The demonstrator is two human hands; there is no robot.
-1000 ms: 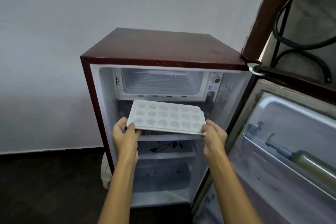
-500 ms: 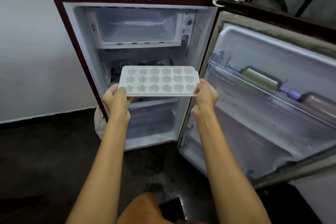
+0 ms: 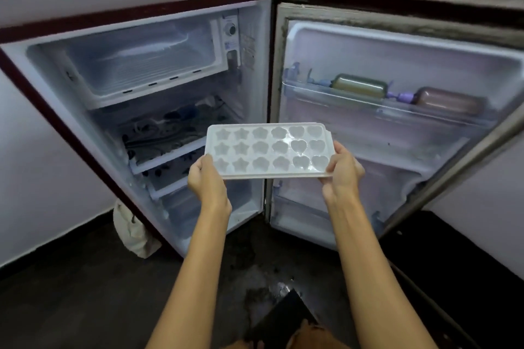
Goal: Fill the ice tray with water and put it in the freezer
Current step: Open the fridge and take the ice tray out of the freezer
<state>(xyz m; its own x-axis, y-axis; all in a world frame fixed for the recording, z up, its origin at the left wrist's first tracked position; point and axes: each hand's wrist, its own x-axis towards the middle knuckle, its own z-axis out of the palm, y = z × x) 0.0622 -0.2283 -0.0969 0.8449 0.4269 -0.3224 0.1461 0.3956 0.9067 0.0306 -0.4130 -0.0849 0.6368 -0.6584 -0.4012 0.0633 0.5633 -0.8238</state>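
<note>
A white ice tray [image 3: 269, 150] with star, flower and heart moulds is held level in front of the open small fridge [image 3: 136, 11]. My left hand [image 3: 205, 178] grips its left end and my right hand [image 3: 341, 173] grips its right end. The freezer compartment [image 3: 141, 65] at the fridge's top left stands open, with frost on its back wall. The tray hangs well below and to the right of it, before the lower shelves.
The fridge door [image 3: 397, 136] is swung open to the right, with bottles [image 3: 360, 88] lying in its shelf. A patterned shelf [image 3: 170, 133] sits under the freezer. A white bag [image 3: 133, 232] leans by the fridge's left foot. The dark floor has a wet patch [image 3: 272, 286].
The view has dropped and come closer to the fridge. The tray, held by both hands, has moved from just under the freezer to lower and further right.
</note>
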